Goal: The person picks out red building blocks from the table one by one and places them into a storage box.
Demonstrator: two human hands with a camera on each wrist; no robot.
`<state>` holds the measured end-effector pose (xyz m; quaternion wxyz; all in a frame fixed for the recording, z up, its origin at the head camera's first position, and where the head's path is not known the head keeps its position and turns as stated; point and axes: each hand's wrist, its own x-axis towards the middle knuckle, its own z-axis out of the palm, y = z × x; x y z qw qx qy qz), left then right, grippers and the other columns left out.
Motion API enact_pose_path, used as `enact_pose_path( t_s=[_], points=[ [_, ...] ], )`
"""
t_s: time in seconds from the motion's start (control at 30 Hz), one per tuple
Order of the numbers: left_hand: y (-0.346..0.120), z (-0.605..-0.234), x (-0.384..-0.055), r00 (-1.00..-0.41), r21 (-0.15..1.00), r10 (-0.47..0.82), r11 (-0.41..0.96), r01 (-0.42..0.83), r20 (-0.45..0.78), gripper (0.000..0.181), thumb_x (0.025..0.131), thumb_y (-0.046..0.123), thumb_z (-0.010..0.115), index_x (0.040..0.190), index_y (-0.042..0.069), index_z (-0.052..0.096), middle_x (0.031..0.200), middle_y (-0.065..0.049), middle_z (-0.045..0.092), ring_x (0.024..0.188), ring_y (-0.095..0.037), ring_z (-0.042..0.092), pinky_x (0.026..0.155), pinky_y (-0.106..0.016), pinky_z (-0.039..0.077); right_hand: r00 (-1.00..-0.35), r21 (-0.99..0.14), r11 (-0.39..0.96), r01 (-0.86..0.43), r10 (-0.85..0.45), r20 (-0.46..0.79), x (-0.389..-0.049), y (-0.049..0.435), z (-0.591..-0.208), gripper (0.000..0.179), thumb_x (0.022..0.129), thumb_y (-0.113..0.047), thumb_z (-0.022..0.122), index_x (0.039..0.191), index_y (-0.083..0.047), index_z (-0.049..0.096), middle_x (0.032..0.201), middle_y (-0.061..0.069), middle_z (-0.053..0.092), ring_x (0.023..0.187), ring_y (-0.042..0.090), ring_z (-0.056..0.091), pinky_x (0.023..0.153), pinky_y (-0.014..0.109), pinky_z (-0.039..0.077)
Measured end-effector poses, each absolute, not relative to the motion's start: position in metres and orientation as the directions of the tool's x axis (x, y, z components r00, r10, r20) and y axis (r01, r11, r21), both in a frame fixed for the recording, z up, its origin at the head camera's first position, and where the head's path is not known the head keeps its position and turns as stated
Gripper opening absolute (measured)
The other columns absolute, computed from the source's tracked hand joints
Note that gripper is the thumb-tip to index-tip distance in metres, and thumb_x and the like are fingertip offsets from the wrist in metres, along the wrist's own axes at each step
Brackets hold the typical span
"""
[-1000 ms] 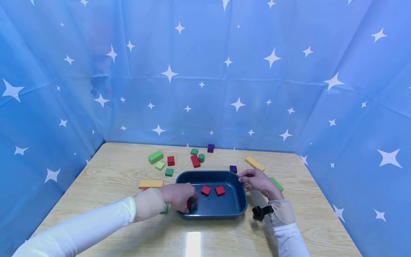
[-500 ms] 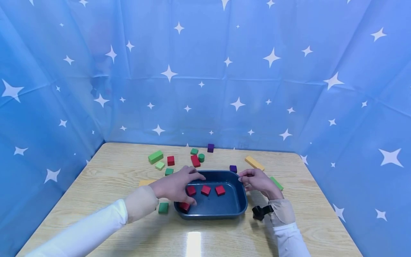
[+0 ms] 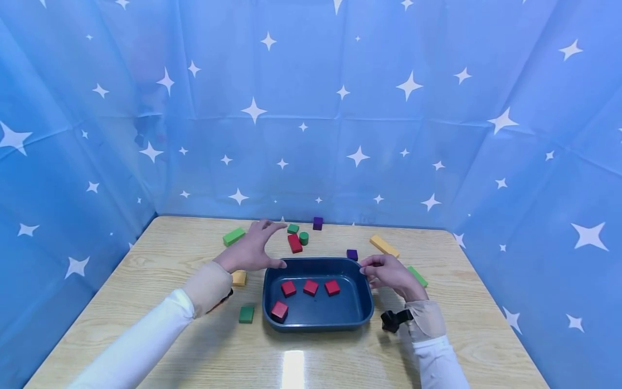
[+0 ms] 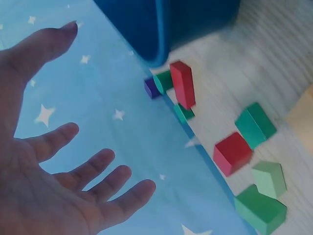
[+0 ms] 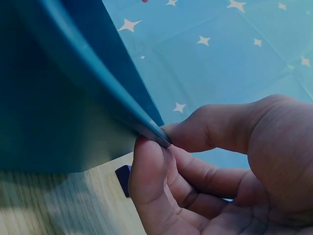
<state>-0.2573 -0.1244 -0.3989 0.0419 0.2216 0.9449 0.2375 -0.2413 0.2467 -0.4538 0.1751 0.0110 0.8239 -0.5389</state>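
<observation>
A dark blue rectangular tray [image 3: 318,327] stands mid-table with several red blocks inside, one red block [image 3: 279,312] in its near left corner. My right hand [image 3: 391,274] pinches the tray's right rim between thumb and fingers, plain in the right wrist view. Above the tray's far left corner hovers my left hand [image 3: 250,248], fingers spread, holding nothing. In the left wrist view its palm and fingers [image 4: 132,196] are apart from the loose blocks, among them a red cube [image 4: 233,153] and a green block [image 4: 256,125]. In the head view the hand hides that red cube.
Behind the tray lie a red oblong block [image 3: 294,243], a green cylinder [image 3: 303,238] and purple cubes [image 3: 318,223]. A yellow bar [image 3: 384,246] and a green bar [image 3: 418,276] lie at the right. One green block [image 3: 246,314] is left of the tray. A starry blue curtain [image 3: 311,108] surrounds the table.
My left hand has let go of a red block in the tray's near left corner, then risen out and moved toward the back of the table. My right hand stays on the rim.
</observation>
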Motion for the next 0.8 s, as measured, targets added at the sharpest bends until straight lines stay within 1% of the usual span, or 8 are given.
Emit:
enact_pose_path(
  t_s=[0.1, 0.2, 0.23, 0.27, 0.43, 0.5, 0.67, 0.8],
  points=[
    [-0.129, -0.402, -0.268, -0.908, 0.478, 0.418, 0.790, 0.383, 0.036, 0.092, 0.081, 0.041, 0.086, 0.158, 0.021, 0.039, 0.157, -0.018, 0.036, 0.144, -0.041, 0.037, 0.107, -0.062, 0.047, -0.938, -0.883, 0.419, 0.211, -0.169, -0.304, -0.241, 0.246, -0.453, 0.025, 0.103, -0.007, 0.057, 0.123, 0.007, 0.061, 0.095, 0.009, 0.062, 0.081, 0.019, 0.062, 0.075, 0.037, 0.062],
    [-0.132, -0.405, -0.278, -0.914, 0.475, 0.403, 0.798, 0.372, 0.039, 0.091, 0.081, 0.040, 0.086, 0.158, 0.021, 0.040, 0.155, -0.019, 0.037, 0.142, -0.040, 0.039, 0.107, -0.060, 0.048, -0.937, -0.884, 0.416, 0.213, -0.169, -0.305, -0.241, 0.246, -0.453, 0.025, 0.103, -0.007, 0.057, 0.123, 0.007, 0.061, 0.095, 0.009, 0.062, 0.081, 0.019, 0.062, 0.074, 0.037, 0.062],
    [-0.133, -0.407, -0.281, -0.915, 0.476, 0.402, 0.798, 0.371, 0.039, 0.091, 0.082, 0.039, 0.086, 0.158, 0.020, 0.040, 0.154, -0.020, 0.037, 0.137, -0.040, 0.044, 0.104, -0.059, 0.050, -0.937, -0.884, 0.415, 0.213, -0.168, -0.305, -0.241, 0.246, -0.453, 0.024, 0.103, -0.007, 0.057, 0.122, 0.007, 0.061, 0.095, 0.010, 0.062, 0.081, 0.019, 0.062, 0.074, 0.037, 0.062],
    [-0.134, -0.409, -0.284, -0.918, 0.471, 0.396, 0.803, 0.365, 0.036, 0.091, 0.082, 0.040, 0.086, 0.158, 0.021, 0.039, 0.153, -0.020, 0.038, 0.135, -0.039, 0.045, 0.102, -0.058, 0.051, -0.938, -0.885, 0.416, 0.211, -0.170, -0.303, -0.241, 0.246, -0.453, 0.024, 0.103, -0.007, 0.057, 0.122, 0.007, 0.061, 0.095, 0.009, 0.063, 0.081, 0.019, 0.062, 0.074, 0.037, 0.062],
    [-0.138, -0.415, -0.295, -0.930, 0.469, 0.367, 0.821, 0.327, 0.007, 0.090, 0.083, 0.040, 0.085, 0.158, 0.021, 0.039, 0.154, -0.021, 0.037, 0.131, -0.039, 0.045, 0.099, -0.057, 0.053, -0.937, -0.885, 0.418, 0.205, -0.176, -0.301, -0.242, 0.246, -0.454, 0.025, 0.103, -0.007, 0.056, 0.123, 0.007, 0.061, 0.096, 0.010, 0.064, 0.081, 0.019, 0.063, 0.075, 0.037, 0.063],
    [-0.139, -0.418, -0.299, -0.935, 0.472, 0.354, 0.826, 0.309, -0.008, 0.090, 0.083, 0.039, 0.085, 0.158, 0.020, 0.039, 0.155, -0.021, 0.036, 0.136, -0.039, 0.040, 0.102, -0.059, 0.051, -0.937, -0.885, 0.419, 0.205, -0.177, -0.301, -0.241, 0.246, -0.453, 0.025, 0.103, -0.007, 0.056, 0.123, 0.007, 0.061, 0.097, 0.010, 0.065, 0.082, 0.019, 0.064, 0.075, 0.037, 0.062],
    [-0.140, -0.426, -0.311, -0.941, 0.455, 0.336, 0.845, 0.279, -0.046, 0.090, 0.083, 0.038, 0.084, 0.157, 0.016, 0.039, 0.154, -0.022, 0.036, 0.140, -0.041, 0.037, 0.106, -0.061, 0.048, -0.938, -0.887, 0.412, 0.209, -0.172, -0.300, -0.241, 0.246, -0.452, 0.024, 0.103, -0.007, 0.055, 0.122, 0.007, 0.061, 0.097, 0.010, 0.065, 0.082, 0.018, 0.064, 0.074, 0.035, 0.062],
    [-0.139, -0.434, -0.320, -0.946, 0.416, 0.305, 0.878, 0.237, -0.106, 0.088, 0.083, 0.041, 0.084, 0.156, 0.016, 0.042, 0.155, -0.020, 0.035, 0.142, -0.040, 0.036, 0.108, -0.062, 0.046, -0.935, -0.888, 0.403, 0.219, -0.172, -0.309, -0.240, 0.247, -0.453, 0.024, 0.103, -0.006, 0.056, 0.122, 0.007, 0.061, 0.097, 0.010, 0.066, 0.082, 0.018, 0.065, 0.074, 0.035, 0.062]
  ],
)
